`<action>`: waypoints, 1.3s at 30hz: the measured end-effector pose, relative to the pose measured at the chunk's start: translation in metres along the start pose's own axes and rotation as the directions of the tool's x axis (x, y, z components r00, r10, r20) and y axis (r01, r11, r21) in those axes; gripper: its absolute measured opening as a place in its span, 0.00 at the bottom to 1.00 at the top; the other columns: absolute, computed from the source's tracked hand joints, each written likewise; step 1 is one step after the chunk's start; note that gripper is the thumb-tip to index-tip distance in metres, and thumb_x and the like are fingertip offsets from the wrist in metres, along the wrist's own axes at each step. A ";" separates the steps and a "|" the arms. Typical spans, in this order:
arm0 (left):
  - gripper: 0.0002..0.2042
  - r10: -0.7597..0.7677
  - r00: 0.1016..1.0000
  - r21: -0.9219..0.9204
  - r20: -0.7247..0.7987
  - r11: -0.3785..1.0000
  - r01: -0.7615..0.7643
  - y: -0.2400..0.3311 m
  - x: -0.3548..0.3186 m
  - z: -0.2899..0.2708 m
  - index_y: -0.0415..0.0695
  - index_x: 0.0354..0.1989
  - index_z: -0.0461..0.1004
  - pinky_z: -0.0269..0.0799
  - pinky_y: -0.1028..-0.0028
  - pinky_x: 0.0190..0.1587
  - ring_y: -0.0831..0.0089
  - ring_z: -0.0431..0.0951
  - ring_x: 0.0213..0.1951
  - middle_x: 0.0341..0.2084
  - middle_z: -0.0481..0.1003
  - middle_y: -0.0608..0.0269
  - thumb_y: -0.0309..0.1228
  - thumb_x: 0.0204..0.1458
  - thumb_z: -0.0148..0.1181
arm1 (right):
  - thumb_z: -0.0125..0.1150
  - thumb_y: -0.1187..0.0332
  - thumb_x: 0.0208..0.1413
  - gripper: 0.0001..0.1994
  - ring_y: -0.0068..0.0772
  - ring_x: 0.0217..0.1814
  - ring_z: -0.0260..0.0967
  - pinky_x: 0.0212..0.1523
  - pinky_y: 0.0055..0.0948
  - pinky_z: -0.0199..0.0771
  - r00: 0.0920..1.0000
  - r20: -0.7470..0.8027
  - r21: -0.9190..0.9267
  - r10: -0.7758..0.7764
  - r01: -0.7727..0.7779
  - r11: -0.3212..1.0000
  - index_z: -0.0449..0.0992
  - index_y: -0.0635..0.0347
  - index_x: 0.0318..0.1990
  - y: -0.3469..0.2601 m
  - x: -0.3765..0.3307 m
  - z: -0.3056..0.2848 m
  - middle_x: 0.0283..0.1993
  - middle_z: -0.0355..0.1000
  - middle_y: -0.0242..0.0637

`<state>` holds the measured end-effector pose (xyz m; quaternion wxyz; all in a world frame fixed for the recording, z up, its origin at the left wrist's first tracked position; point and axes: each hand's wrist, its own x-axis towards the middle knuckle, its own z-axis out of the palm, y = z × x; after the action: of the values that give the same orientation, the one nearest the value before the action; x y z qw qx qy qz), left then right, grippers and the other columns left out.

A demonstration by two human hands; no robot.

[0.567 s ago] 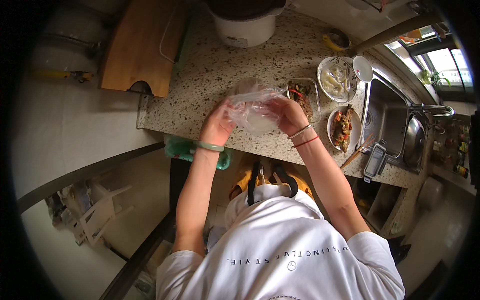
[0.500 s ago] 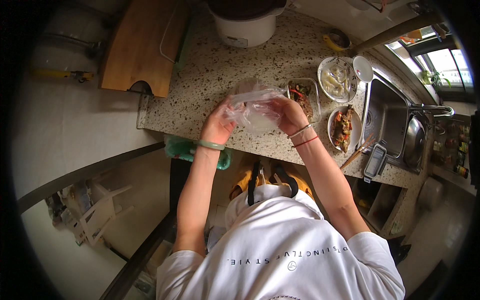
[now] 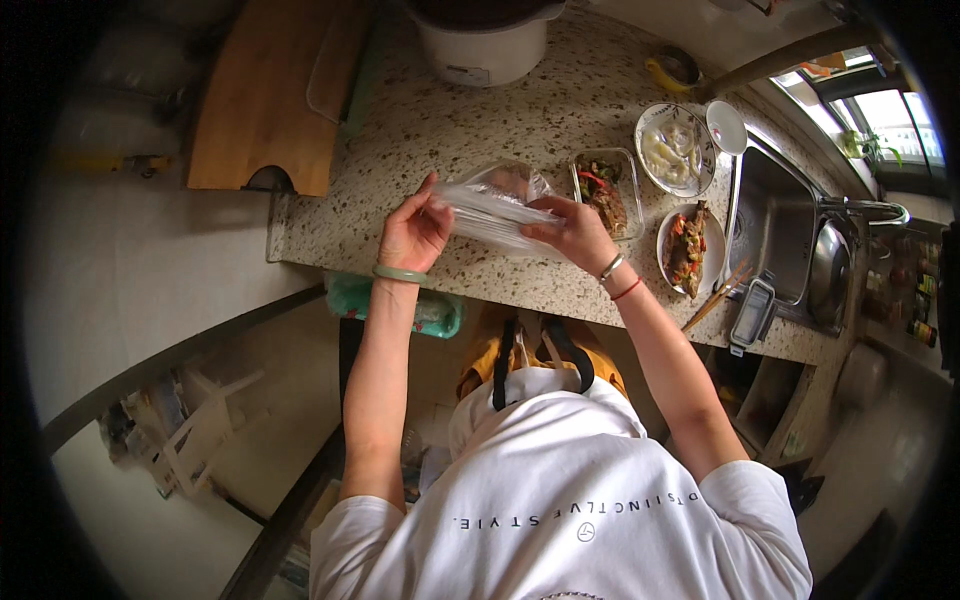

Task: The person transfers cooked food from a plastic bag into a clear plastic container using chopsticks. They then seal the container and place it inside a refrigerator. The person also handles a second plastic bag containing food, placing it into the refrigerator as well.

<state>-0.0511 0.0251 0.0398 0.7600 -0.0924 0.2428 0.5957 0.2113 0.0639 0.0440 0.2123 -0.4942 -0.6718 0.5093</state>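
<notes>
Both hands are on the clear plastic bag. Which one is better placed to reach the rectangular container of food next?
Right. The right hand grips the clear plastic bag on the side next to the rectangular container; the left hand holds the far side, so it would probably have to cross over.

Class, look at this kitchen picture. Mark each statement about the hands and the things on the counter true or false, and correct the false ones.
1. Both hands hold a sheet of clear plastic wrap between them. True: the left hand and the right hand grip it at either side.
2. The wooden cutting board lies to the right of the sink. False: it lies at the left end of the counter; the sink is at the right.
3. A rectangular container of food stands beside the right hand. True.
4. The left wrist is bare. False: it wears a pale green bangle.
5. A white pot stands at the back of the counter. True.
</notes>
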 end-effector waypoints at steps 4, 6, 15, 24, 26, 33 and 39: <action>0.15 -0.075 0.992 0.055 0.102 0.996 0.069 0.008 0.001 -0.014 0.42 0.52 0.70 0.69 0.81 0.26 0.83 0.69 0.26 0.27 0.71 0.69 0.24 0.54 0.54 | 0.64 0.60 0.53 0.14 0.22 0.36 0.73 0.34 0.22 0.71 0.844 0.175 0.397 0.507 -0.531 0.748 0.78 0.60 0.41 -0.006 0.002 0.003 0.34 0.76 0.33; 0.15 -0.073 0.993 0.248 0.091 0.968 0.048 0.010 -0.002 -0.008 0.44 0.51 0.70 0.65 0.83 0.24 0.85 0.68 0.25 0.29 0.71 0.71 0.25 0.54 0.55 | 0.59 0.62 0.57 0.13 0.24 0.38 0.73 0.36 0.24 0.72 0.878 0.188 0.674 0.439 -0.441 0.593 0.76 0.60 0.44 -0.004 0.001 0.006 0.36 0.76 0.34; 0.22 0.169 0.986 1.000 -0.003 -0.002 0.003 -0.006 -0.005 -0.006 0.40 0.47 0.75 0.69 0.76 0.45 0.76 0.74 0.41 0.40 0.76 0.65 0.40 0.48 0.67 | 0.49 0.63 0.63 0.11 0.23 0.30 0.68 0.32 0.25 0.73 0.941 0.079 0.951 0.328 -0.170 0.257 0.70 0.62 0.36 -0.004 0.015 0.032 0.29 0.69 0.30; 0.12 0.233 0.967 0.879 -0.100 0.477 -0.024 0.001 0.006 0.001 0.47 0.35 0.77 0.68 0.75 0.39 0.78 0.74 0.36 0.31 0.76 0.69 0.43 0.56 0.58 | 0.67 0.56 0.51 0.18 0.21 0.27 0.60 0.29 0.23 0.66 0.972 -0.061 0.488 0.225 -0.168 0.857 0.74 0.62 0.39 -0.003 0.010 0.019 0.27 0.65 0.28; 0.11 0.148 0.981 0.752 -0.124 0.659 -0.005 0.001 0.009 0.003 0.47 0.37 0.76 0.70 0.73 0.41 0.76 0.74 0.37 0.31 0.76 0.69 0.42 0.57 0.56 | 0.70 0.60 0.48 0.19 0.24 0.30 0.64 0.32 0.26 0.68 0.990 -0.094 0.256 0.101 -0.074 0.964 0.75 0.63 0.42 -0.003 0.002 0.017 0.29 0.67 0.33; 0.06 -0.041 0.993 0.374 -0.114 0.924 0.081 -0.002 0.031 -0.019 0.47 0.36 0.73 0.71 0.71 0.40 0.75 0.73 0.31 0.24 0.71 0.71 0.36 0.57 0.57 | 0.62 0.67 0.54 0.11 0.23 0.36 0.71 0.36 0.24 0.71 0.944 -0.129 0.319 0.303 -0.250 0.914 0.76 0.66 0.40 0.003 0.003 0.019 0.36 0.75 0.38; 0.10 -0.155 0.988 0.415 -0.015 0.898 0.147 0.002 0.027 -0.028 0.47 0.46 0.72 0.65 0.77 0.31 0.84 0.66 0.24 0.23 0.67 0.75 0.32 0.56 0.56 | 0.51 0.64 0.62 0.12 0.30 0.37 0.71 0.40 0.30 0.73 0.926 0.139 0.961 0.350 -0.211 0.178 0.70 0.63 0.45 0.022 0.004 0.021 0.36 0.74 0.35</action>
<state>-0.0554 0.0367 0.0026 0.8083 0.0581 0.3489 0.4707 0.2030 0.0568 0.0149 0.4106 -0.3997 -0.0989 0.8136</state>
